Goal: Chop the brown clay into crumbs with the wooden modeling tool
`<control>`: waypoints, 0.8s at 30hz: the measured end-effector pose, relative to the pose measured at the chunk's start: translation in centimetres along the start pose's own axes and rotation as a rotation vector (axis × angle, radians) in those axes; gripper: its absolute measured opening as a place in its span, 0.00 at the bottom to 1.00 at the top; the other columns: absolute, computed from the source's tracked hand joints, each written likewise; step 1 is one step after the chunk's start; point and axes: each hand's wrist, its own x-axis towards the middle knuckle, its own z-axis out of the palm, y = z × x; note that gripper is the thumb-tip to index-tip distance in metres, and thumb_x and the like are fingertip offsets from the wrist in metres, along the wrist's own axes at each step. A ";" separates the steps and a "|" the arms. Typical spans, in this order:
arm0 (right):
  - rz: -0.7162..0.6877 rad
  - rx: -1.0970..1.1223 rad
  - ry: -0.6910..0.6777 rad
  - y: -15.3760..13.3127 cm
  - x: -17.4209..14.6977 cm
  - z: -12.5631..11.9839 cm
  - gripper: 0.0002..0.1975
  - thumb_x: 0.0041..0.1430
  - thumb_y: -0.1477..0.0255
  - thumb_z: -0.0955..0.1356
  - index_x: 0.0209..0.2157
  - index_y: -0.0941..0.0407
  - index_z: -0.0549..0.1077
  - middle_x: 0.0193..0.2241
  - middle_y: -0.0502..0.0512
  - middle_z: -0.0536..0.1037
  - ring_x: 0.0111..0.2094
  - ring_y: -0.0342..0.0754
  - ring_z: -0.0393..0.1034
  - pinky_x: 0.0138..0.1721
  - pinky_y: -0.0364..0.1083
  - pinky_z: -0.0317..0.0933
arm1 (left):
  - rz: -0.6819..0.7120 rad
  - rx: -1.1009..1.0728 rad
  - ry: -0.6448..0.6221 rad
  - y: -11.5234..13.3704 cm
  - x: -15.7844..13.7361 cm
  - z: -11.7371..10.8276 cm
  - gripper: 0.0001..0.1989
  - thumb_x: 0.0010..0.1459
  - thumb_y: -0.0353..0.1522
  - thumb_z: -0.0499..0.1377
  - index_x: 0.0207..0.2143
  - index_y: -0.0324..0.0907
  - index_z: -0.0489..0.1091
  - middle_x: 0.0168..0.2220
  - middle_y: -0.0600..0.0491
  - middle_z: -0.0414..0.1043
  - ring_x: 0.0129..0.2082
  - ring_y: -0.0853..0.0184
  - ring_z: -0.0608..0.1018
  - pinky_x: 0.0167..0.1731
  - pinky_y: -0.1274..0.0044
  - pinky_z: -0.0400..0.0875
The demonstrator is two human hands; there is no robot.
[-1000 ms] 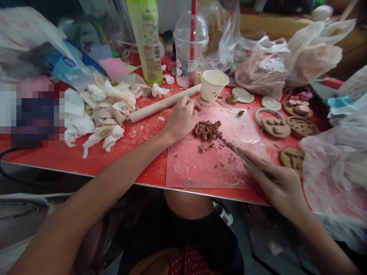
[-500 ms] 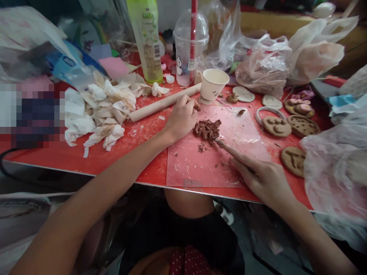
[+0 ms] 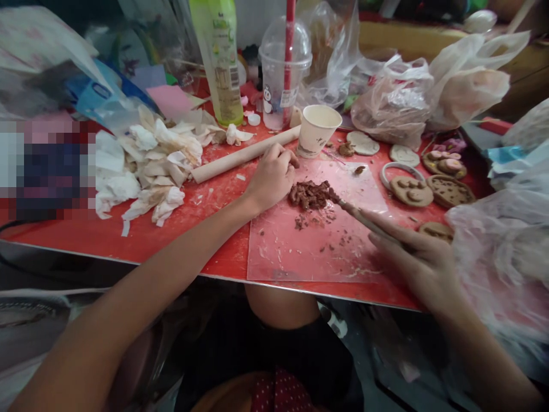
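Note:
My right hand [image 3: 418,257] grips a thin clay modelling tool [image 3: 360,216], forefinger stretched along it. Brown clay clings to the tool's tip, at the right side of a crumbly heap of wet reddish-brown clay [image 3: 309,195]. The heap lies on a clear plastic sheet [image 3: 283,252], with small crumbs scattered in front of it. My left hand [image 3: 274,174] rests left of the heap with its fingers curled in; what they hold, if anything, is hidden. Just behind that hand stand a white paper cup [image 3: 318,133] and a pale rolling stick [image 3: 244,154].
Crumpled tissues [image 3: 150,160] pile up at left. A green bottle [image 3: 221,68] and a domed plastic cup [image 3: 274,80] with a red straw stand behind. Several clay discs [image 3: 412,191], a ring [image 3: 392,166] and plastic bags [image 3: 506,246] crowd the right of the red table [image 3: 206,212].
My right hand has moved right and slightly up with the tool, whose tip now carries a lump of clay at the heap's right edge. My left hand has stayed in place.

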 end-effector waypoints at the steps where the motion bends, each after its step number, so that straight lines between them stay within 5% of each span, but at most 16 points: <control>1: -0.013 -0.007 0.008 -0.1 0.5 0.3 0.20 0.62 0.66 0.64 0.56 0.48 0.71 0.53 0.50 0.75 0.50 0.50 0.73 0.50 0.51 0.68 | -0.009 0.004 -0.009 0.1 0.0 0.0 0.09 0.58 0.20 0.51 0.35 0.37 0.69 0.40 0.47 0.68 0.44 0.64 0.72 0.52 0.69 0.68; 5: -0.088 -0.165 -0.053 -0.6 1.7 1.1 0.20 0.63 0.68 0.63 0.56 0.52 0.70 0.49 0.54 0.77 0.39 0.49 0.77 0.38 0.47 0.71 | -0.019 0.010 -0.027 0.2 0.1 -0.1 0.09 0.59 0.20 0.51 0.35 0.36 0.69 0.41 0.45 0.68 0.45 0.64 0.72 0.51 0.69 0.68; 11: -0.143 -0.366 -0.089 -1.0 1.5 1.2 0.22 0.63 0.70 0.61 0.58 0.52 0.68 0.21 0.48 0.79 0.15 0.39 0.65 0.20 0.39 0.59 | -0.009 0.015 -0.010 0.0 0.1 0.2 0.10 0.58 0.20 0.51 0.34 0.37 0.70 0.41 0.46 0.68 0.44 0.63 0.72 0.51 0.69 0.69; 24: -0.100 -0.304 -0.161 -2.0 1.3 0.8 0.22 0.64 0.67 0.60 0.59 0.52 0.68 0.22 0.50 0.79 0.20 0.44 0.70 0.24 0.42 0.65 | -0.008 -0.029 -0.002 -0.2 0.1 0.0 0.09 0.57 0.20 0.51 0.34 0.39 0.68 0.39 0.48 0.67 0.43 0.65 0.71 0.51 0.70 0.68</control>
